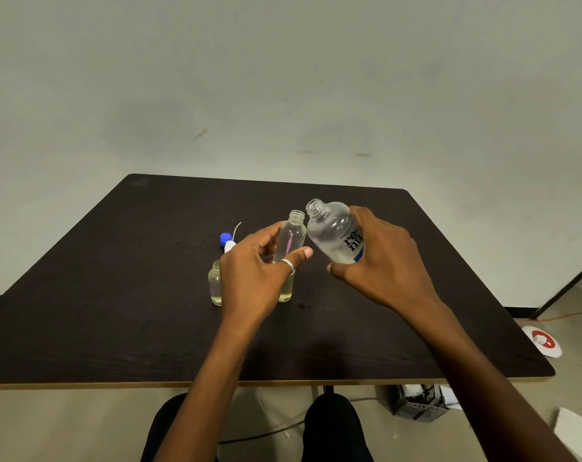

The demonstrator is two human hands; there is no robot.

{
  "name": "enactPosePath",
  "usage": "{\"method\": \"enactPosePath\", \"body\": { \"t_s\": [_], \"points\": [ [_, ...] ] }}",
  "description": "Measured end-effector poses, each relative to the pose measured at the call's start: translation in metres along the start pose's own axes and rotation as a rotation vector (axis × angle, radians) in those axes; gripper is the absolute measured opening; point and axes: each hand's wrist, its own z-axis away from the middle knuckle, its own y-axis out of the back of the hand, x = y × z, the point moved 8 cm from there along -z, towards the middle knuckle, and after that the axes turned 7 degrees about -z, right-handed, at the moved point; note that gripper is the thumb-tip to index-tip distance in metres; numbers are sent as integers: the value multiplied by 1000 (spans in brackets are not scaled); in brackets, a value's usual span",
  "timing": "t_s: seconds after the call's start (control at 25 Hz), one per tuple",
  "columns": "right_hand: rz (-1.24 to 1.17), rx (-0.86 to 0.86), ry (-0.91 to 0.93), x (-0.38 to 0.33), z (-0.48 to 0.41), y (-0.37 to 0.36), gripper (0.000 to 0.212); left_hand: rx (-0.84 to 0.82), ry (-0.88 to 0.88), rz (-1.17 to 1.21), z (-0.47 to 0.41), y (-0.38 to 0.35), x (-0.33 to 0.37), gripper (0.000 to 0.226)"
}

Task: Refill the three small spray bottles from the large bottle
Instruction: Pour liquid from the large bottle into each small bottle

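My left hand (259, 275) holds a small clear bottle (291, 236) above the table, between fingers and thumb, its uncapped neck pointing up. My right hand (379, 261) grips the large frosted bottle (334, 233) with black lettering, tilted left so its open mouth sits just beside the small bottle's neck. Two other small bottles with yellowish liquid stand on the table below my left hand: one at the left (215, 284), one partly hidden behind the hand (287, 288).
A blue cap (225, 239) and a white spray head with a thin tube (231, 243) lie on the dark table (116, 311) behind the bottles. On the floor to the right sit a round white and red object (544, 341) and a cable.
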Motion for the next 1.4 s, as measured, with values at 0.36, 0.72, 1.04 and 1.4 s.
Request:
{"method": "enactPosePath", "body": {
  "t_s": [0.36,0.72,1.04,1.4],
  "points": [
    [-242,51,-239,50,7,8,74,-47,70,96,14,-32,-6,43],
    [-282,98,-273,73,5,26,72,-97,168,75,25,-98,-43,46],
    [-346,116,-314,90,7,24,70,-149,232,61,26,-125,-70,48],
    [-342,189,-377,135,21,-6,81,-151,207,45,28,-130,-70,46]
  ]
}}
